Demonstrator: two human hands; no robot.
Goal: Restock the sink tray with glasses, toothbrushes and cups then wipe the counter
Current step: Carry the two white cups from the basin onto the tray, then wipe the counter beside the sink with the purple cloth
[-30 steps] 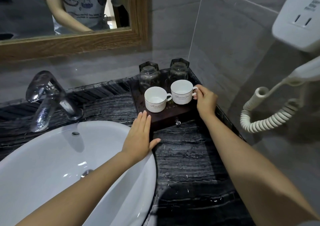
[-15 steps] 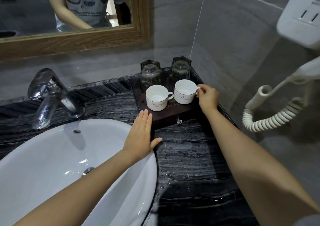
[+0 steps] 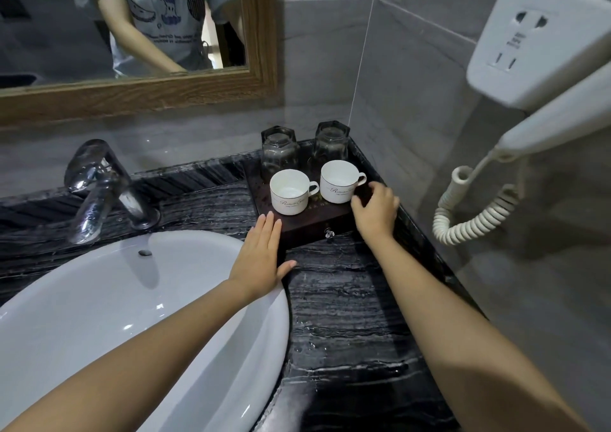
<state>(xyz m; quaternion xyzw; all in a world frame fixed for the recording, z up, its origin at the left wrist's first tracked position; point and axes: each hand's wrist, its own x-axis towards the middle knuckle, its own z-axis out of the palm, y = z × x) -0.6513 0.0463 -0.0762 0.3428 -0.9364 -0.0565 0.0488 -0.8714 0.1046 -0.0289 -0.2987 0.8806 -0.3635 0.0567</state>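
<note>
A dark wooden tray (image 3: 307, 225) stands in the back right corner of the black marble counter (image 3: 344, 302). On it are two upturned glasses, one at the back left (image 3: 279, 152) and one at the back right (image 3: 331, 143). In front of them stand two white cups, the left cup (image 3: 290, 191) and the right cup (image 3: 339, 182). My left hand (image 3: 263, 259) lies flat and open against the tray's front left corner. My right hand (image 3: 375, 208) hovers at the tray's right front, fingers curled, just off the right cup's handle and holding nothing.
A white basin (image 3: 109, 302) fills the left with a chrome tap (image 3: 99, 187) behind it. A wood-framed mirror (image 3: 165, 97) hangs above. A wall hair dryer (image 3: 542, 77) with a coiled cord (image 3: 476, 213) juts out at the right. Water drops lie on the counter.
My right hand has let go of the right cup's handle and drawn back toward the tray's front right. My left hand has stayed flat by the tray. The view tilted slightly.
</note>
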